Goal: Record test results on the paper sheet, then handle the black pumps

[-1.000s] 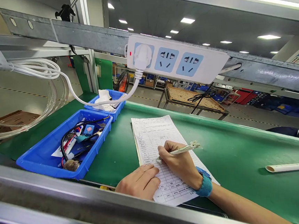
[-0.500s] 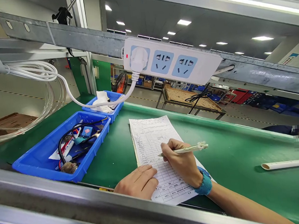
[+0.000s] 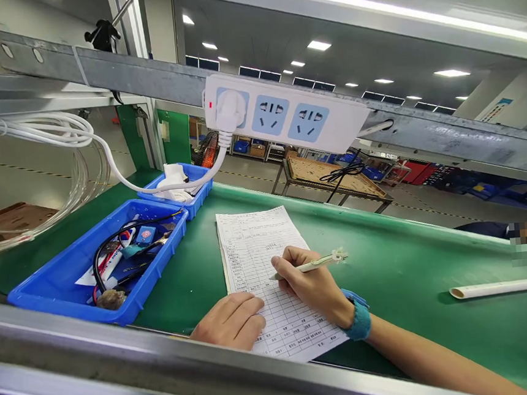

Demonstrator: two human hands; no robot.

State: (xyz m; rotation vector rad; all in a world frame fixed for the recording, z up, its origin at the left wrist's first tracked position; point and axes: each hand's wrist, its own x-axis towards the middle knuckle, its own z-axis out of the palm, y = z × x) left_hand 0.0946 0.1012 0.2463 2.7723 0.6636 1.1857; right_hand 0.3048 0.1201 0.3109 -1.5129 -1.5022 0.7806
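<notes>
My right hand (image 3: pixel 311 288) grips a pale pen (image 3: pixel 318 264) with a frayed tuft at its end, its tip on a printed paper form (image 3: pixel 254 247) ruled in a table. A blue wrist strap (image 3: pixel 360 319) circles my right wrist. My left hand (image 3: pixel 228 323) lies with its fingers together on the form's lower left edge, holding nothing. The form rests flat on a green workbench mat (image 3: pixel 390 272).
A blue tray (image 3: pixel 65 306) of cables and tools sits left of the form, with a second blue tray (image 3: pixel 198 194) behind it. A white power strip (image 3: pixel 288 112) hangs overhead. A white tube (image 3: pixel 506 287) lies right. A person's arm (image 3: pixel 483 230) reaches the far edge.
The whole scene has shifted left in view as the camera turned. Both hands stay on the form, and the pen stays in my right hand.
</notes>
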